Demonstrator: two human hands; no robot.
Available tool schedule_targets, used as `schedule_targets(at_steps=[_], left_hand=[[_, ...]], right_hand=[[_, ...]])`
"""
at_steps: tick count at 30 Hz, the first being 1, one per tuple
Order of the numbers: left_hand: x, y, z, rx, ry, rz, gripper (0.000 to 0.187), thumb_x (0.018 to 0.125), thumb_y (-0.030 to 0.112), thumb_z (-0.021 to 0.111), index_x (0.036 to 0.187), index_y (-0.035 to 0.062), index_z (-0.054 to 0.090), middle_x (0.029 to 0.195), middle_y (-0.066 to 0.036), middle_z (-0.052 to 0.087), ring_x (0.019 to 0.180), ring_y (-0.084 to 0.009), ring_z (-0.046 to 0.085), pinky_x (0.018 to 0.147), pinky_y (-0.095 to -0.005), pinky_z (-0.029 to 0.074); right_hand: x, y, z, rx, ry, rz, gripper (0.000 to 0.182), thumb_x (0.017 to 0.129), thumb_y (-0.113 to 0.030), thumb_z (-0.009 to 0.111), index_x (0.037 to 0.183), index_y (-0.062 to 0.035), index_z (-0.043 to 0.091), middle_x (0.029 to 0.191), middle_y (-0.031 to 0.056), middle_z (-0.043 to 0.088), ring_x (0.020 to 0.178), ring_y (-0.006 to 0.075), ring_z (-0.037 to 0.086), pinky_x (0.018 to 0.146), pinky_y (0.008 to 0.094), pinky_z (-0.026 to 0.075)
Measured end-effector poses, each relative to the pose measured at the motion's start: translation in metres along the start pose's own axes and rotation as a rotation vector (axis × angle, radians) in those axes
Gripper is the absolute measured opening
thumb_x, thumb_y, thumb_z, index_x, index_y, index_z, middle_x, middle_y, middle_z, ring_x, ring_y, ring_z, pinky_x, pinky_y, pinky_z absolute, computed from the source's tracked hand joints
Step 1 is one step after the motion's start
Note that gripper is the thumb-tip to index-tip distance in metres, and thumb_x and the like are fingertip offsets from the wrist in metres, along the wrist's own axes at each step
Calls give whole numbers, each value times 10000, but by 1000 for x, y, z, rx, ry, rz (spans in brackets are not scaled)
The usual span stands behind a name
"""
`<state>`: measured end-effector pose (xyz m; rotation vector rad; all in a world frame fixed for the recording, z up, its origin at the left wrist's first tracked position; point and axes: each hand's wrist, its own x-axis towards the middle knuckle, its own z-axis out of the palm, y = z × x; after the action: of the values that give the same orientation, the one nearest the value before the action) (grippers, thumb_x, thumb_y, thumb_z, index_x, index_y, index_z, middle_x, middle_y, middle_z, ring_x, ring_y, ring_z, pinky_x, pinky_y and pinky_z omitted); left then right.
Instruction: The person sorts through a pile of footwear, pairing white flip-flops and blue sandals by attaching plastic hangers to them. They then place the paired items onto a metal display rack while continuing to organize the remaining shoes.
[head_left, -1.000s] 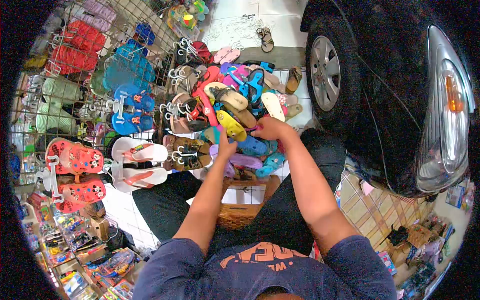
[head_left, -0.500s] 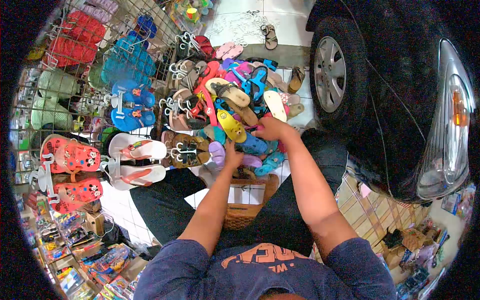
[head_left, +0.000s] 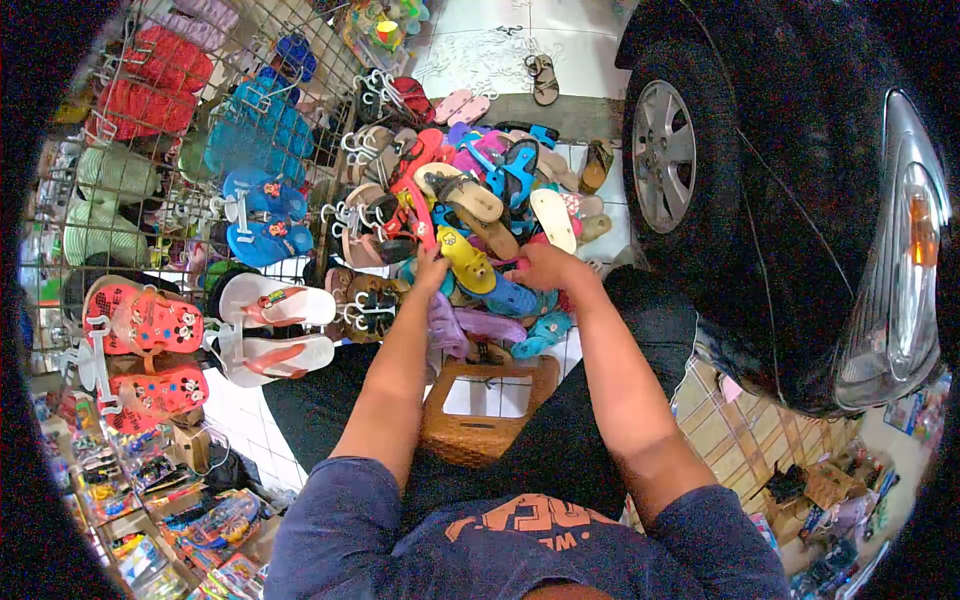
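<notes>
A heap of loose sandals lies on the floor in front of me. My left hand is at the heap's left side, fingers closed at the lower end of a red sandal. On the right, my right hand has its fingers bent around a bright pink sandal, mostly hidden by the hand. Between my hands lie a yellow sandal with a bear figure and a blue sandal. Purple sandals are nearer to me, and a cream sandal is just beyond my right hand.
A wire rack on the left carries hanging pairs, including white flip-flops and red sandals. A woven brown basket stands between my legs. A dark car with its wheel is close on the right.
My left hand has moved up and left, from beside the yellow sandal to the red one. The purple sandals now show more fully. My right hand stays nearly in place.
</notes>
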<state>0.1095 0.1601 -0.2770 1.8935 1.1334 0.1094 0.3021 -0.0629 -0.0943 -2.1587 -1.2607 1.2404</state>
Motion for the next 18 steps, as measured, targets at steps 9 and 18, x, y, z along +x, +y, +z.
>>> schedule_targets(at_steps=[9,18], left_hand=[[-7,87,31,338,464,30,445,671,352,643,1006,60,669,911,-188,614,904,-320,581,786,-414,457],[-39,148,42,-366,332,46,405,728,211,604,1053,-31,615,994,-181,527,884,-277,534,788,-392,432]], right_hand=[[0,2,-1,19,7,-29,522,798,-405,659,1174,-49,587,1072,203,639,1009,346,606,855,392,479],[-2,-4,-11,30,15,-65,505,790,-436,662,1040,0,620,995,220,653,942,351,628,803,409,485]])
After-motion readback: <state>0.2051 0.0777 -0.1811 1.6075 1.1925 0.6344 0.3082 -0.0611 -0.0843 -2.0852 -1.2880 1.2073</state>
